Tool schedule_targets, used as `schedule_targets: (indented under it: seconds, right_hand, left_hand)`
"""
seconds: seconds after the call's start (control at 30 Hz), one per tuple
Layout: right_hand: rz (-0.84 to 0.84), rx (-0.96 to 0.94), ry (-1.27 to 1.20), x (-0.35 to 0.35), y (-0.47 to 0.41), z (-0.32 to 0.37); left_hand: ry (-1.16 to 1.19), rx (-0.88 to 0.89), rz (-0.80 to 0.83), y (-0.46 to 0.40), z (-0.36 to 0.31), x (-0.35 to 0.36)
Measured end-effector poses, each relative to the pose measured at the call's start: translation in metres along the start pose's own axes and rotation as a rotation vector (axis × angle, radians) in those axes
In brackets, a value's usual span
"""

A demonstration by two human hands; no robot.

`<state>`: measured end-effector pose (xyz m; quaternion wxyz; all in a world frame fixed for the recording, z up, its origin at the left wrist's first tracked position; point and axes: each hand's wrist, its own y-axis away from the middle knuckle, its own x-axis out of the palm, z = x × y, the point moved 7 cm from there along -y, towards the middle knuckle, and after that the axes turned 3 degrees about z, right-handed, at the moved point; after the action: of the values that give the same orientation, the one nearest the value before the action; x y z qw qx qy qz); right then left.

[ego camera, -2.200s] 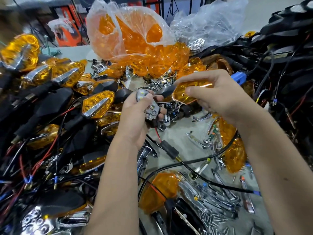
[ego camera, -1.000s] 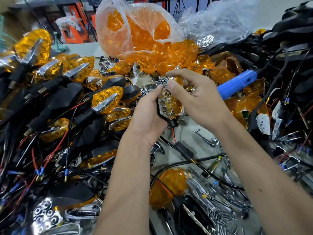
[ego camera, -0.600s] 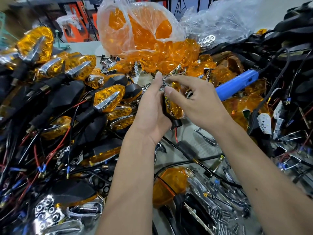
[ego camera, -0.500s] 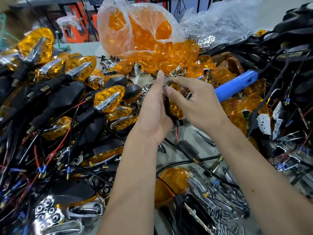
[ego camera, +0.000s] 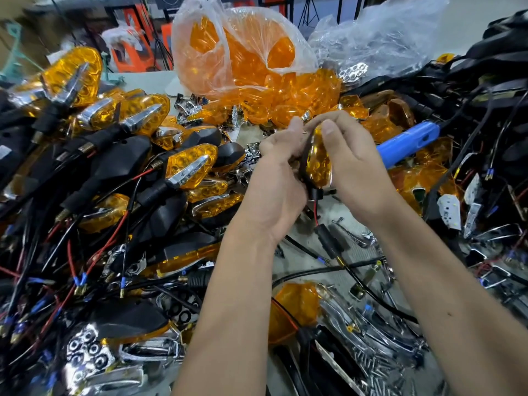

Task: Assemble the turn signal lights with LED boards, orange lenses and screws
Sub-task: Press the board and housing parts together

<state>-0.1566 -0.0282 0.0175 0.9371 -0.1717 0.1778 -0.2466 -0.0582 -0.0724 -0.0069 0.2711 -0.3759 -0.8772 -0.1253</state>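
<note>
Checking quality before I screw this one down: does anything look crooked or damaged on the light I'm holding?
Nothing stands out. The orange lens sits over the black housing between the left hand and right hand, with no visible crack. Fingers hide its upper edge, so the seating there cannot be judged.

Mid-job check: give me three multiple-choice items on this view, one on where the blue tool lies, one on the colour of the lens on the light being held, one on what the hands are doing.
1. Where is the blue tool?
A. right of the hands, on the pile
B. in the left hand
C. inside the plastic bag

2. What colour is the lens on the held turn signal?
A. red
B. clear
C. orange

3. What are the hands doing?
A. both lie flat on the table
B. both grip the turn signal
C. only the right one holds anything

Answers: 1 A, it lies among parts beyond the right hand. 2 C, the lens shows orange between the hands. 3 B, the left hand and the right one close on it from either side.
</note>
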Motion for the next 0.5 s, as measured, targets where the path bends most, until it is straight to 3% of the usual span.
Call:
schedule_targets:
  seconds: [0.13, 0.37, 0.5]
  right_hand:
    - [-0.099, 0.048, -0.270, -0.008, 0.001, -0.005]
    - [-0.217, 0.250, -0.910, -0.013, 0.004, -0.013]
    - [-0.261, 0.231, -0.790, -0.014, 0.005, -0.012]
  left_hand:
    - [-0.547, 0.149, -0.081, -0.001, 0.001, -0.008]
    - [-0.751, 0.450, -0.065, 0.005, -0.016, 0.000]
    - [-0.796, 0.461, -0.077, 0.005, -0.010, 0.005]
